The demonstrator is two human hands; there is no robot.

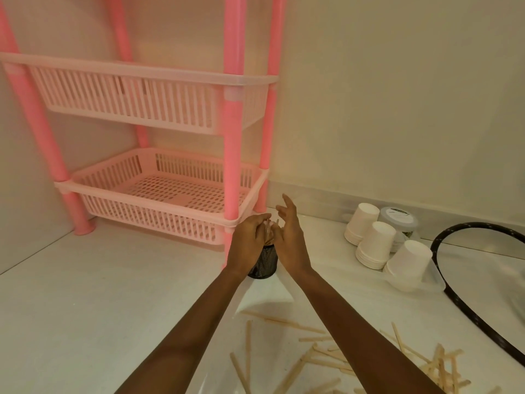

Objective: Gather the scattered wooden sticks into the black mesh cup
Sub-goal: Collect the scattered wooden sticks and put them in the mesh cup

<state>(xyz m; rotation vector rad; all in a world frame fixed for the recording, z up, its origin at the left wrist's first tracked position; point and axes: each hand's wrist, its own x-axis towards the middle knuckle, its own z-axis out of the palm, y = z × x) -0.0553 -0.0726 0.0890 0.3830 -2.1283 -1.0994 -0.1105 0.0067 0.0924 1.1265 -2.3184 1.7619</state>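
Observation:
The black mesh cup [264, 264] stands upright on the white counter, just in front of the pink rack's front post. Both hands hover over its mouth. My left hand [247, 241] curls around a small bunch of wooden sticks [268, 233] that stand in the cup. My right hand [288, 237] is beside them on the right with its fingers spread apart. Several loose wooden sticks [326, 356] lie scattered on the counter near the bottom of the view, between and to the right of my forearms.
A pink plastic rack [159, 191] with two slatted baskets fills the left and back. Stacks of white paper cups [375, 243] and a lidded container [397, 218] sit to the right. A black hoop [466, 308] curves along the right edge.

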